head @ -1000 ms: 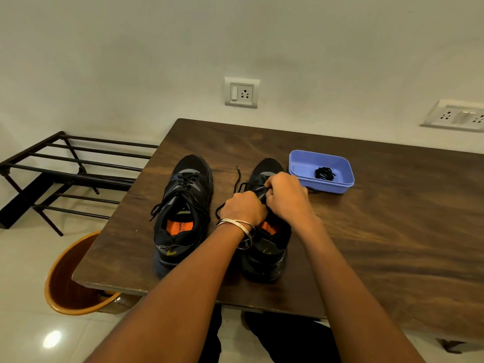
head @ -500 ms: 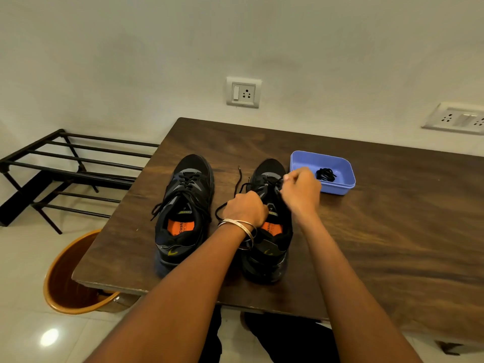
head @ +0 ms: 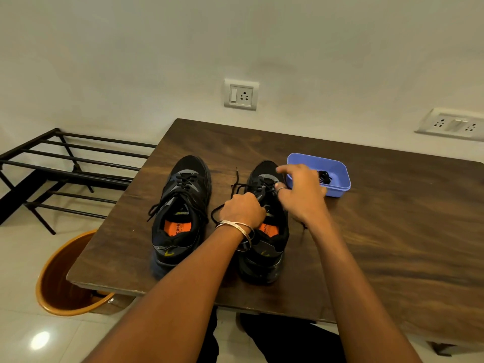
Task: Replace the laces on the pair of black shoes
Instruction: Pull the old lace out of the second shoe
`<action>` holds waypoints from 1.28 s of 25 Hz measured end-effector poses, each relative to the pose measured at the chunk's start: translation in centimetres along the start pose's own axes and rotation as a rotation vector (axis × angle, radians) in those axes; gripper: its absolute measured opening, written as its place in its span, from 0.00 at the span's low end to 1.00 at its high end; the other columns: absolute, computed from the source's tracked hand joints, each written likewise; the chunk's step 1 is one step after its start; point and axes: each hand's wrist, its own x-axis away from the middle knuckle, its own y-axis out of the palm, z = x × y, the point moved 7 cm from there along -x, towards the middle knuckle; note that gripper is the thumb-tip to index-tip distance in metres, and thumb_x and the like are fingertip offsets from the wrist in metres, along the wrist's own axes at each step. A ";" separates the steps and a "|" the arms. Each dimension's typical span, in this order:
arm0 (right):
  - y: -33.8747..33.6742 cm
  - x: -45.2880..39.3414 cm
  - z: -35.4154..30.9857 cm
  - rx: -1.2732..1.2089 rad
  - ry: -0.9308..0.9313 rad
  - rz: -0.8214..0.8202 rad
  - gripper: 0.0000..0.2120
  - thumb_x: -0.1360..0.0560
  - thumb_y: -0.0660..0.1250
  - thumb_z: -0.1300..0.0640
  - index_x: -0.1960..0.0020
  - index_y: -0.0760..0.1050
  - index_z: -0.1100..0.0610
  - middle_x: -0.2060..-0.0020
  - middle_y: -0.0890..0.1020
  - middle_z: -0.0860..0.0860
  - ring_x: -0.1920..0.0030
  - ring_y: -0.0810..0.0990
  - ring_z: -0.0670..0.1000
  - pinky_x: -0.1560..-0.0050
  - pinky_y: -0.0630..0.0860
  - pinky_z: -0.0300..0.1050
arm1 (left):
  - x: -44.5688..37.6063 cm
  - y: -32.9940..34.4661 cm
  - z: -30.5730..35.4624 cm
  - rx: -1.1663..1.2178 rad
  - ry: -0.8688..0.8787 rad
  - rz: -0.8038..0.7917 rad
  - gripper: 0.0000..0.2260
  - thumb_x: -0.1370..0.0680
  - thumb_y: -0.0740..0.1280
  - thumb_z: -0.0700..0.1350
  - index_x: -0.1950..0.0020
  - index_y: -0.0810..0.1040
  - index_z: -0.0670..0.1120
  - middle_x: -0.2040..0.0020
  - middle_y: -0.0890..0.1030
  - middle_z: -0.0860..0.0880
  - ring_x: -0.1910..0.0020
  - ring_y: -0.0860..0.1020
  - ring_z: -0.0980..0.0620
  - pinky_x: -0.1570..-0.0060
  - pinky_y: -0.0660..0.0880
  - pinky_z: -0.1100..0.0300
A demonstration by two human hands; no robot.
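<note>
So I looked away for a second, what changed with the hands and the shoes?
The right hand moved forward along the right shoe, from its tongue to the toe-end laces, fingers now spread. The left hand still grips the shoe's middle. Left shoe and blue tray stayed put.

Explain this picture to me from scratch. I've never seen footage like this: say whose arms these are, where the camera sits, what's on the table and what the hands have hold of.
No machine here: the arms belong to a person, and the camera is worn on their head, looking forward and down.

On the wooden table stand two black shoes. The left shoe is laced. The right shoe is being worked on. Beside it a blue tray holds a bundle of black laces.

The left hand, with bangles at its wrist, grips the right shoe at its lacing. The right hand pinches the lace near the toe end; a loose end trails onto the table between the shoes.
</note>
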 end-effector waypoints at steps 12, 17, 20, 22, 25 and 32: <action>3.3 -0.8 3.5 -0.549 0.291 0.221 0.08 0.26 0.68 0.63 0.63 0.79 0.58 0.62 0.83 0.51 0.59 0.83 0.50 0.54 0.80 0.49 | -0.2 0.0 -0.2 0.010 0.041 -0.019 0.16 0.21 0.61 0.50 0.37 0.73 0.41 0.39 0.76 0.39 0.41 0.75 0.39 0.47 0.73 0.50; 0.2 0.2 6.7 -0.790 0.636 0.435 0.08 0.26 0.64 0.65 0.64 0.73 0.58 0.64 0.78 0.53 0.57 0.78 0.55 0.56 0.72 0.51 | -0.1 -0.3 0.0 0.006 0.049 -0.016 0.16 0.21 0.61 0.49 0.38 0.73 0.41 0.39 0.76 0.40 0.41 0.76 0.39 0.47 0.73 0.50; -1.7 0.2 4.8 -0.115 0.443 0.366 0.10 0.27 0.66 0.61 0.47 0.77 0.53 0.45 0.76 0.52 0.37 0.67 0.58 0.43 0.61 0.58 | -0.2 -0.1 0.1 0.003 0.043 -0.017 0.16 0.21 0.61 0.49 0.38 0.74 0.42 0.40 0.76 0.40 0.42 0.76 0.39 0.48 0.74 0.50; -0.8 -0.6 2.2 -0.033 0.206 0.207 0.16 0.27 0.67 0.60 0.40 0.76 0.50 0.37 0.73 0.51 0.33 0.62 0.57 0.41 0.60 0.57 | -0.2 -0.1 0.1 -0.003 0.037 -0.016 0.15 0.21 0.61 0.49 0.39 0.74 0.42 0.42 0.77 0.41 0.43 0.77 0.40 0.49 0.74 0.51; 3.4 -1.0 -0.7 0.151 -0.017 -0.142 0.13 0.26 0.67 0.62 0.43 0.80 0.55 0.40 0.75 0.53 0.35 0.67 0.58 0.41 0.64 0.55 | -0.5 0.0 0.2 0.005 0.059 -0.022 0.13 0.21 0.61 0.48 0.41 0.75 0.42 0.44 0.78 0.41 0.46 0.78 0.41 0.53 0.73 0.53; 4.0 -1.2 0.5 0.080 -0.011 0.129 0.05 0.25 0.66 0.61 0.51 0.80 0.60 0.55 0.82 0.53 0.52 0.79 0.54 0.55 0.73 0.46 | -0.4 -0.2 0.2 0.011 0.079 -0.031 0.14 0.20 0.61 0.49 0.40 0.74 0.42 0.43 0.77 0.41 0.44 0.77 0.41 0.51 0.72 0.53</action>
